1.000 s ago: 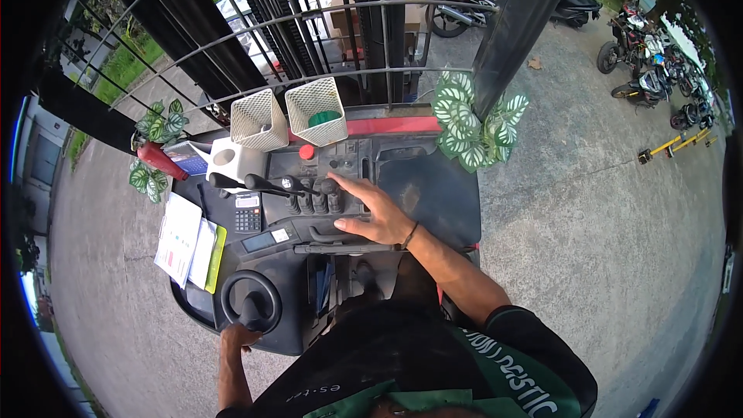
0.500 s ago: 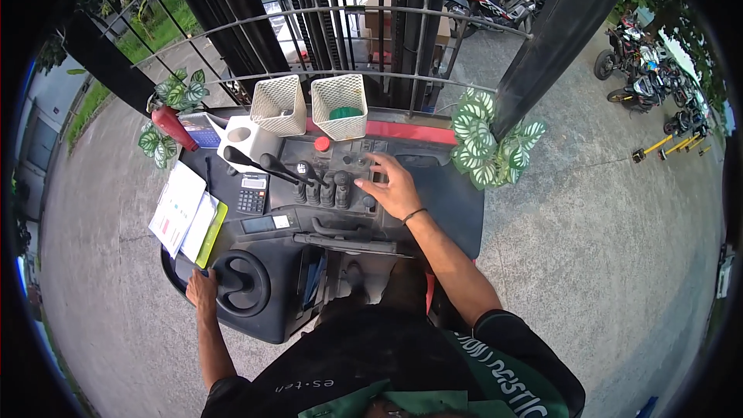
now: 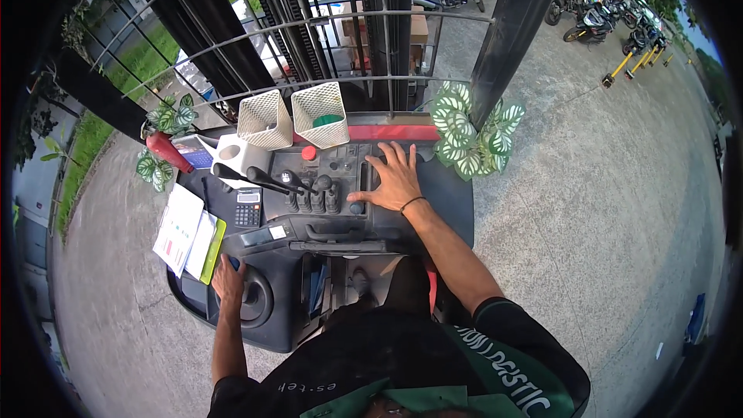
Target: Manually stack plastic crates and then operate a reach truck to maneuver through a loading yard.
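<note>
The steering wheel (image 3: 255, 308) is sitting at the near left of the black console (image 3: 445, 213), and the left hand (image 3: 228, 282) is curling round its upper-left part — whether on the rim or a knob, I cannot tell. The right hand (image 3: 396, 183) is spreading its fingers wide over the console, gripping nothing, its thumb pointing toward the black levers (image 3: 316, 200); whether the palm is touching, I cannot tell. A red button (image 3: 309, 153) is showing just beyond the levers. To their left a calculator (image 3: 248, 210) is lying near some papers (image 3: 178, 228) and a yellow-green folder (image 3: 214, 254). Two white baskets (image 3: 265, 121) are standing along the far edge, and leafy plants (image 3: 464, 135) are flanking the console. Farther out — past the dark mast (image 3: 387, 50) — cardboard boxes (image 3: 419, 29) are standing, while motorcycles (image 3: 592, 25) are lining the concrete (image 3: 588, 224) at upper right.
</note>
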`<state>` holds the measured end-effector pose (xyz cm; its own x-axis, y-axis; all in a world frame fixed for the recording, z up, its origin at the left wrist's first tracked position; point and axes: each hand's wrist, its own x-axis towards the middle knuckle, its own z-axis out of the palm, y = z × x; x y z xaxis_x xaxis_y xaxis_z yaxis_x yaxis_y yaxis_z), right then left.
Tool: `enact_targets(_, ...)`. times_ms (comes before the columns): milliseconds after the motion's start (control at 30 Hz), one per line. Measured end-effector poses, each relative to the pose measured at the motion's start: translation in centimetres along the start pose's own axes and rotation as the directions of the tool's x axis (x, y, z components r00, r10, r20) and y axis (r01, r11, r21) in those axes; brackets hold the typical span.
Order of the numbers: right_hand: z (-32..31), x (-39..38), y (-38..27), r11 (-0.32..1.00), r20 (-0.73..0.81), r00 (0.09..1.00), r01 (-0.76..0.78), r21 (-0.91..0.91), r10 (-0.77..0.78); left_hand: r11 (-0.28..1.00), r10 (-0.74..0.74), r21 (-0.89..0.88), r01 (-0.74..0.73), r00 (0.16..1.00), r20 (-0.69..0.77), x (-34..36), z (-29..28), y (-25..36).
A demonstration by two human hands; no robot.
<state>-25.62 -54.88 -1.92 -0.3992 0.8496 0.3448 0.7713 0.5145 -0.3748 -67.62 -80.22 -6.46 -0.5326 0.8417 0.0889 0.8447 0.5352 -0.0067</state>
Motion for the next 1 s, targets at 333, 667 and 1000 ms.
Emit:
enact_targets(333, -2.6, -2.5, -1.0, 1.000, 0.070, 0.997, -0.031, -0.002, 0.031, 0.974, -0.213, -0.086, 0.209, 0.976, -0.037, -2.5, -0.9, -6.5)
enact_targets(667, -6.3, -3.6, 0.6, 0.999, 0.089, 0.996, -0.014, 0.035, 0.011, 0.982, -0.017, -0.190, 0.011, 0.999, -0.031, -5.3, -3.0, 4.2)
enact_targets(1000, -6.3, -2.5, -3.8, 0.997, 0.164, 0.985, -0.069, 0.047, 0.060, 0.989, 0.013, -0.145, 0.008, 0.989, 0.144, -8.9, -4.2, 0.7)
